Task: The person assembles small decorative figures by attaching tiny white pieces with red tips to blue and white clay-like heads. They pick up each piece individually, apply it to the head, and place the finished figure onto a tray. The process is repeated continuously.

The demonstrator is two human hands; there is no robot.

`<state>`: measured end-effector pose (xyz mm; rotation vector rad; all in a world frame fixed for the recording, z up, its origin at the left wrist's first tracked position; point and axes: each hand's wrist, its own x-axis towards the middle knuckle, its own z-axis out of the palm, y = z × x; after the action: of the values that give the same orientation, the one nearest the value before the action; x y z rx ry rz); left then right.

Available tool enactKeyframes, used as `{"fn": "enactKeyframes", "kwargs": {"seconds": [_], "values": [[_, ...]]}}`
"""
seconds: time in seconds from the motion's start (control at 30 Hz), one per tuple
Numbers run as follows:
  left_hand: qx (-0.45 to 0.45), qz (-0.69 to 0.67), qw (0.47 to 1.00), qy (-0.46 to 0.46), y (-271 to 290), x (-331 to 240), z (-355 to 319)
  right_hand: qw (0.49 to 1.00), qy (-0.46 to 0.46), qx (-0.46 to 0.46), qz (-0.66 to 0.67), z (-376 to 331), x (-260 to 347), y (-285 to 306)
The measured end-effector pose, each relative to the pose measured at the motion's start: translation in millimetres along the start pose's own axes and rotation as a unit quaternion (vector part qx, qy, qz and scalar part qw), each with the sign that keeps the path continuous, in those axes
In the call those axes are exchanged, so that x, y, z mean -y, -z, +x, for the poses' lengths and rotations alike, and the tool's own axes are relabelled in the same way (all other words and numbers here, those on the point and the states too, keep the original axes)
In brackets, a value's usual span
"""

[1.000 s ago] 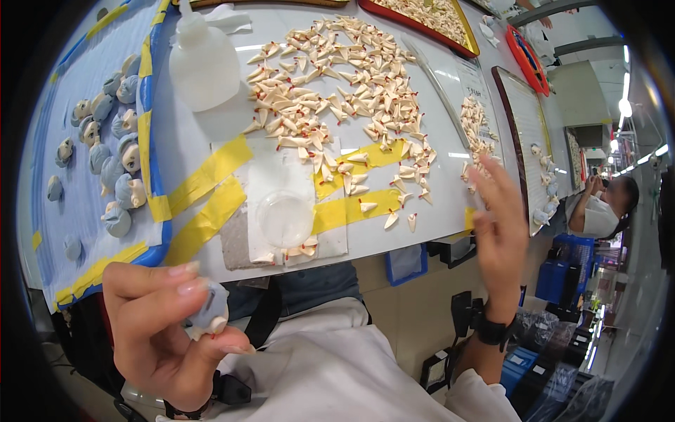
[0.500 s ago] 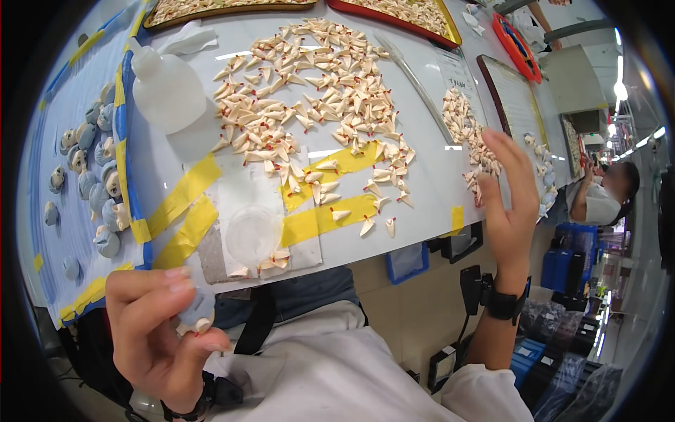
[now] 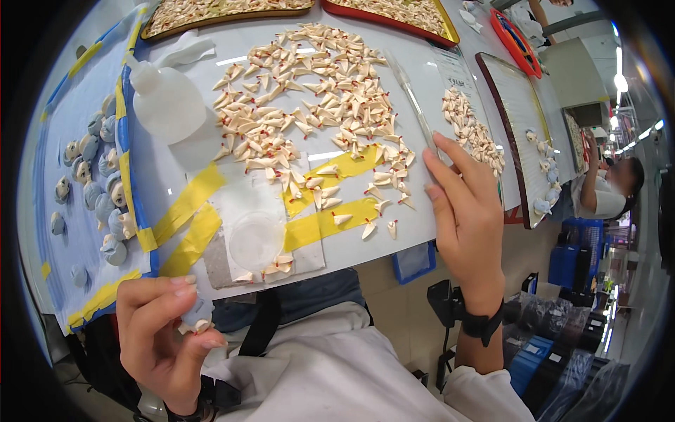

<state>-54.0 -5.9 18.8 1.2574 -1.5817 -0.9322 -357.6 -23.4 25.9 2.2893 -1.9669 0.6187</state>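
Observation:
My left hand (image 3: 158,330), low at the left, pinches a small light-blue and cream doll-like piece (image 3: 198,314) between thumb and fingers. My right hand (image 3: 467,211) reaches over the table, its fingertips closed on the near end of a long thin silvery tool (image 3: 416,102); its exact kind is unclear. Cream, pointed little pieces with red tips (image 3: 281,112) lie scattered across the white table. A second, smaller pile (image 3: 467,130) lies beyond my right fingers. Near the table's front edge sits a clear round dish (image 3: 254,239), with a few pointed pieces beside it.
Blue-and-cream doll heads (image 3: 89,183) rest on a blue-lined area at left. A white squeeze bottle (image 3: 169,105) stands beside it. Trays of pointed pieces (image 3: 394,17) line the back. At right are a dark-rimmed tray (image 3: 503,133), a red ring (image 3: 517,43) and another person (image 3: 608,186).
My right hand has moved left and down onto the tool, whose near end has swung left. My left hand still holds the light-blue piece, almost unmoved.

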Motion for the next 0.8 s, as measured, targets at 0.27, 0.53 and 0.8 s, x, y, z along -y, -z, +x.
{"fn": "enactKeyframes", "kwargs": {"seconds": [0.27,0.53,0.8], "values": [[0.065,0.027,0.996,-0.062,4,2,3,0.999,-0.027,-0.028,0.027,-13,7,-1],[0.054,0.047,0.997,-0.033,12,1,-2,0.999,-0.009,-0.021,-0.031,-18,-12,16],[0.071,0.053,0.995,-0.049,12,4,-1,0.998,-0.002,0.024,-0.061,-26,-29,15]]}}
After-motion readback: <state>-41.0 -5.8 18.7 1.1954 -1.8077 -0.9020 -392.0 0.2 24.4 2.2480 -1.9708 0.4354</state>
